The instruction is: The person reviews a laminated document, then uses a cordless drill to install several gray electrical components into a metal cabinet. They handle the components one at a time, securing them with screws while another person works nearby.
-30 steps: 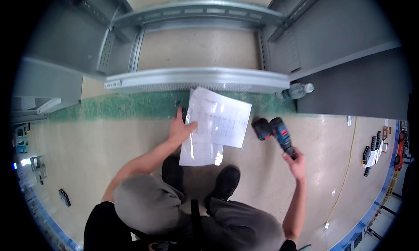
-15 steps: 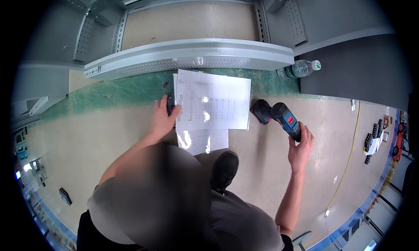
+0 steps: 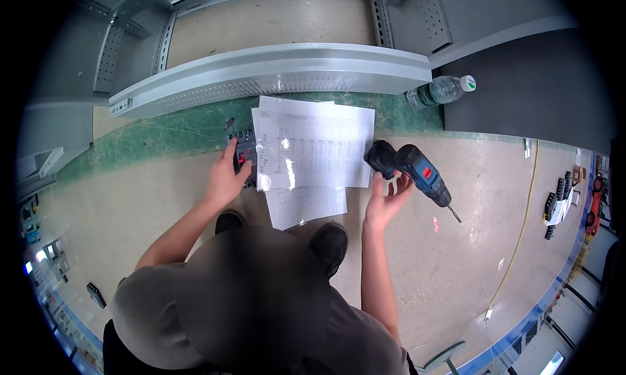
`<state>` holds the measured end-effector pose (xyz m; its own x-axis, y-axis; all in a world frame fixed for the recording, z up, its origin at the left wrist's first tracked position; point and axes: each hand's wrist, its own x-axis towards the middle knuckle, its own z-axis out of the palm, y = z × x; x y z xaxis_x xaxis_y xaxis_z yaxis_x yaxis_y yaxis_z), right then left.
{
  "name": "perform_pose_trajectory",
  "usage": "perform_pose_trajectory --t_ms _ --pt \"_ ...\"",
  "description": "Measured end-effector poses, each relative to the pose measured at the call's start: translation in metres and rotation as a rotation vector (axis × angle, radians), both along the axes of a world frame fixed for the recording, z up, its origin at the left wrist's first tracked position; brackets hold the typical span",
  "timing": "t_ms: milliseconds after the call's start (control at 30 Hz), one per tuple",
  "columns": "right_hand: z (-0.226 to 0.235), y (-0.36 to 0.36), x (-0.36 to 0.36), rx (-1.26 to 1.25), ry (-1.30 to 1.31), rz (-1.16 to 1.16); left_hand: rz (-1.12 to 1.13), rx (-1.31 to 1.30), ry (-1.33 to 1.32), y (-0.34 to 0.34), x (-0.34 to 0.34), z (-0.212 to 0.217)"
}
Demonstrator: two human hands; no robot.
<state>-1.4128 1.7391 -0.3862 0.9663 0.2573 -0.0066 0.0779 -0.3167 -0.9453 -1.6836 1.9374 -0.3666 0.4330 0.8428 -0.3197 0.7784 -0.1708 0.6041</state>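
Note:
My left hand (image 3: 225, 179) has its thumb and fingers around the near left side of a dark grey block with red parts (image 3: 245, 154), which looks like a circuit breaker. Part of the block is hidden by the fingers. Beside it lie printed paper sheets (image 3: 316, 143), overlapping on the floor. To their right a blue and black cordless drill (image 3: 420, 173) stands on its battery, its bit pointing toward the near right. My right hand (image 3: 386, 202) is just under the drill's handle, palm up and fingers spread, holding nothing.
A grey perforated metal beam (image 3: 280, 75) of a cabinet frame runs across beyond the papers. A clear plastic bottle (image 3: 440, 91) lies by a dark panel (image 3: 521, 88). One small dark piece (image 3: 229, 122) lies on the green floor strip. A yellow cord (image 3: 521, 231) stretches along the right.
My right hand has left the drill's front end and moved left, opening beside its handle. In my left hand the block has turned and shows its broader red-marked face.

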Motion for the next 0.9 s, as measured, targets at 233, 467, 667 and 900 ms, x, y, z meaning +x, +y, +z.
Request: perform_pose_trajectory --t_ms 233,467,667,900 --pt "0.002 0.029 0.012 0.253 0.087 -0.043 0.089 0.038 0.009 0.006 -0.008 -0.01" --pt "0.013 0.029 0.024 0.277 0.042 -0.05 0.137 0.083 0.138 0.003 -0.009 0.004" --pt "0.029 0.038 0.027 0.264 0.178 -0.101 0.106 0.259 0.206 0.008 -0.058 -0.008" --pt "0.038 0.007 0.028 0.213 0.144 -0.135 0.308 0.196 0.158 0.043 -0.15 -0.016"
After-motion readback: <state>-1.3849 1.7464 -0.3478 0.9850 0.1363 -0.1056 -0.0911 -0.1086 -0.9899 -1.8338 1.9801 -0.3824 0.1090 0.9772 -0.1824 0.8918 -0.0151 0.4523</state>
